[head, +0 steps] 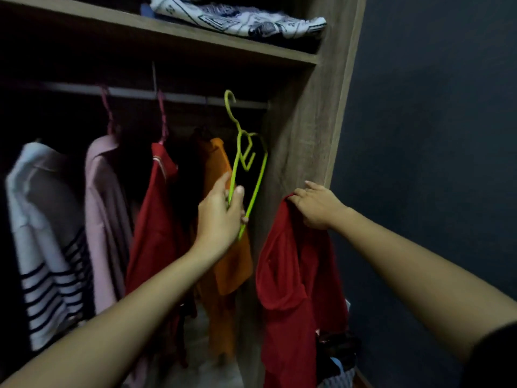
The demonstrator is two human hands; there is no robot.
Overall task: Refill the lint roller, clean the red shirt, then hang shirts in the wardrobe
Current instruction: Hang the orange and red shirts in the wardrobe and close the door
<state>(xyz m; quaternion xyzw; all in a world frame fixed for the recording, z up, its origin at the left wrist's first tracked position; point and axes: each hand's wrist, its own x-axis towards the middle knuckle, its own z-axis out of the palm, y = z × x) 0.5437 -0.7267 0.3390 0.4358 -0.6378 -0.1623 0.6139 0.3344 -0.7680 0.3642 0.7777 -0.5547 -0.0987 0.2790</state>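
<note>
While wardrobe (302, 152) stands open, left hand (221, 217) grips green hanger (249, 163) by lower arms, hook up near rail (184, 97), ready for loading. Right hand (316, 205) pinches red shirt (296, 289) at collar; shirt hangs free beside wardrobe side panel.

My one camera sits on my head, looking forward and slightly up into the wardrobe (305, 130) from close by. Its wide view takes in the rail (134, 93), the shelf (167, 32) above, and both my forearms.
</note>
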